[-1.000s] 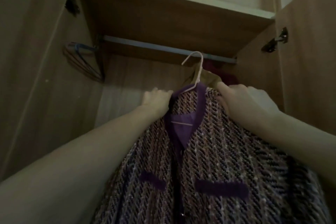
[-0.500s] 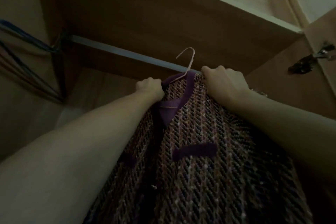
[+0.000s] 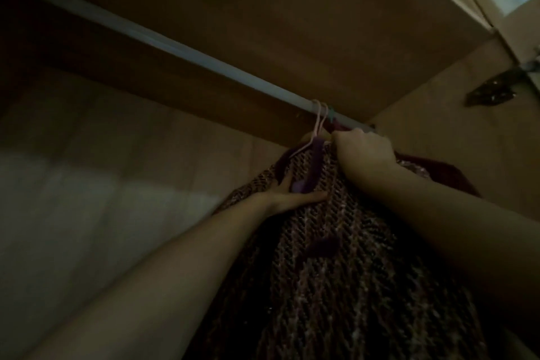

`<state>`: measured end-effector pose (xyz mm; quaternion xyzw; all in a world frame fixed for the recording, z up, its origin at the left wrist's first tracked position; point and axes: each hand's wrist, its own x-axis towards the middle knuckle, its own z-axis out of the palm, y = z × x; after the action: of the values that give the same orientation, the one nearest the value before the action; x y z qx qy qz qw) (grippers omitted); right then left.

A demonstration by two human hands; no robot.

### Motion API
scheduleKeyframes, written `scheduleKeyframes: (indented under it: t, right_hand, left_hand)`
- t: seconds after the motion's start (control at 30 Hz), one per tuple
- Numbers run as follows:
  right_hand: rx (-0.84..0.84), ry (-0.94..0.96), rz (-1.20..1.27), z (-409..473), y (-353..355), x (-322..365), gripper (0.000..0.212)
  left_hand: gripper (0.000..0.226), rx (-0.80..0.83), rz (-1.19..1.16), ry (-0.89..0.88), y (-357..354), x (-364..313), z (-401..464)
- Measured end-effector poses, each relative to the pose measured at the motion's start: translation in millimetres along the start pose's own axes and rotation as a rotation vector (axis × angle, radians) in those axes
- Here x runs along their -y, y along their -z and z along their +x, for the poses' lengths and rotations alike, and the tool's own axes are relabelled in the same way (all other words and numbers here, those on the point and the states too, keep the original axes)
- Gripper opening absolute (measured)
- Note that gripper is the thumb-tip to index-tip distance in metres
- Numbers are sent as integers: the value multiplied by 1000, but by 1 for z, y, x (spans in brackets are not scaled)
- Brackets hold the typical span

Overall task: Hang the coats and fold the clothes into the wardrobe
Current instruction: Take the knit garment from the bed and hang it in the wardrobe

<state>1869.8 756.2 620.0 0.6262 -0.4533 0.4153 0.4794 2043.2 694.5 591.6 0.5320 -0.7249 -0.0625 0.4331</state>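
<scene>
I am hanging the purple-trimmed, woven tweed coat [image 3: 336, 242]: its pale wire hanger hook [image 3: 318, 117] sits over the long grey metal wardrobe rail [image 3: 175, 47], near that rail's right end. My right hand [image 3: 365, 152] clenches the coat's shoulder just below the rail; my left hand [image 3: 292, 196] lies spread against the collar. Next, I judge, I let go gently and check it hangs.

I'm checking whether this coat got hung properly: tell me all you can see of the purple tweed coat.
The purple-and-pink woven tweed coat with solid purple trim hangs on a pale pink hanger hooked over the metal rail. The right hand grips its shoulder; the left hand lies open against its collar.
</scene>
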Motion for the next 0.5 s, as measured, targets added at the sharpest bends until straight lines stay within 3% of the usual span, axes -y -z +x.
scheduleKeyframes:
  t: [0.17,0.27,0.4,0.5]
  right_hand:
    - [-8,-44,-160,-21,-44,-78,24]
    - [-79,16,-250,-24,-65,-87,26]
    - [-129,61,-292,-23,-82,-83,38]
    - [-131,48,-299,-25,-82,-82,35]
  left_hand:
    - [117,6,-86,-106,-87,-32,53]
    - [138,-11,-262,-160,-130,-26,83]
    - [128,-45,-337,-154,-137,-7,101]
    - [156,-154,-411,-125,-142,-1,100]
